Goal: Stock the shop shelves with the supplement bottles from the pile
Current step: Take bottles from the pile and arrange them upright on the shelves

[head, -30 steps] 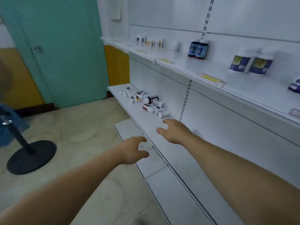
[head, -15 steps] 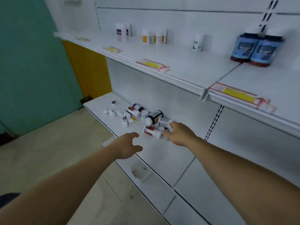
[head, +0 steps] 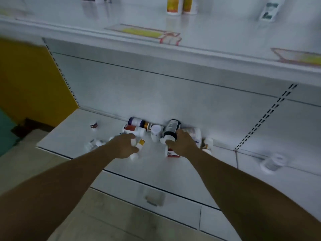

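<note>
Head view, down onto lower shelf

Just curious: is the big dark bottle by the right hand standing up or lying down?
Lying down: the dark bottle rests on its side, white cap facing the camera.

Pile of bottles on lower shelf, frame centre, against back panel. Left hand at pile's left part, right hand at its right. Lone bottle lying far right. Upper shelf across top, bottles standing on it.
</note>
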Demonstrator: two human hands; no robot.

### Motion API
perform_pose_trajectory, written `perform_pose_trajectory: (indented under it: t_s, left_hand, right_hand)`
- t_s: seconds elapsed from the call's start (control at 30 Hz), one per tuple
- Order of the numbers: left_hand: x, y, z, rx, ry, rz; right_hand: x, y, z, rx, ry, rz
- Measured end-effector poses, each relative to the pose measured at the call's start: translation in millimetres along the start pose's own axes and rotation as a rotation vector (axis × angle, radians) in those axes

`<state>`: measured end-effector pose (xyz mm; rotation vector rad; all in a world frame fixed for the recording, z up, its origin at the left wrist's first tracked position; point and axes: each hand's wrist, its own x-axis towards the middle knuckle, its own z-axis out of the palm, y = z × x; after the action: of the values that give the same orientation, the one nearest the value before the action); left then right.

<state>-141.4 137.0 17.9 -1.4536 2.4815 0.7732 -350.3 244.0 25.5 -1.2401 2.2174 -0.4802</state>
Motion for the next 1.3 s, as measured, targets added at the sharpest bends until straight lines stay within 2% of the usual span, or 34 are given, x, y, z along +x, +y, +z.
perform_pose_trajectory:
  t_s: [0.23,0.47,0.57,0.63,0.7,0.8,0.87,1.0,1.07,1.13,1.2,1.3]
  left_hand:
    - [83,-46,11,0.081,0.232,0.034]
    - [145,-61,26,0.316,0.145,0.089]
    - [162,-70,27,0.41,0.04,0.135]
    - [168,-71,29,0.472,0.053,0.156]
    - [168,-70,26,0.517,0.126,0.163]
    - [160,-69,16,0.536,0.21,0.21]
    - [145,-69,5,0.366,0.253,0.203]
    - [84,-50,-30,-0.471,0.38,0.102]
    - [43,-37,-41,-0.885,0.301,-0.002]
    - [-1,-26,-47,-1.324,0.145,-0.091]
    - [-42,-20,-50,-1.527,0.058,-0.084]
    - [-94,-14,-55,-1.626,-0.044,-0.011]
  right_hand:
    - [53,-9,54,0.008,0.139,0.154]
    - [69,-6,69,0.02,0.311,0.215]
    - [65,-7,66,0.334,0.443,0.221]
    - [60,-8,63,0.582,0.527,0.203]
    - [53,-9,58,0.747,0.519,0.184]
    - [45,-14,49,0.846,0.45,0.187]
    - [40,-20,41,0.876,0.43,0.173]
    - [14,-38,19,1.001,0.357,0.127]
    - [-7,-52,6,1.074,0.341,0.131]
    - [-29,-63,-2,1.174,0.314,0.17]
    - [-56,-74,-7,1.254,0.279,0.191]
    - [-100,-80,-10,1.34,0.213,0.163]
